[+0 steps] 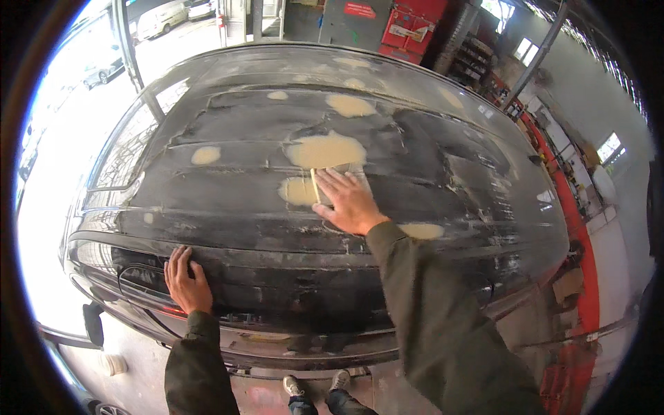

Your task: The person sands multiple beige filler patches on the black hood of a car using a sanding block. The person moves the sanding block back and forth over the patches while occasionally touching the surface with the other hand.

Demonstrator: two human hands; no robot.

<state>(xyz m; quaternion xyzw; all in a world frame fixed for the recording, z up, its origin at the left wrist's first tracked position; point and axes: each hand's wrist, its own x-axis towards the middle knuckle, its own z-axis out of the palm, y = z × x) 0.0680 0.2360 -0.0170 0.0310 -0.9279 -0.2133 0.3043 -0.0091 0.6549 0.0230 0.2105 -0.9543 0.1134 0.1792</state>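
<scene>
The dark, dusty roof (228,187) of a vehicle fills the middle of the view, with several beige filler patches (325,151) on it. Near its centre my right hand (349,204) presses a flat sheet of sandpaper (315,188) with a pale yellow edge against the surface. My fingers lie along the sheet and the thumb is at its near edge; most of it is hidden under the hand. The sheet lies beside a smaller beige patch (297,191). On the near left edge of the roof rests my left hand (188,282), fingers extended and holding nothing.
Grey posts (124,45) stand at the left and right. A red cabinet (413,28) is beyond the roof. Cluttered shelving and a red strip (577,242) run along the right. A white bucket (113,364) sits on the floor at lower left, near another car (76,387).
</scene>
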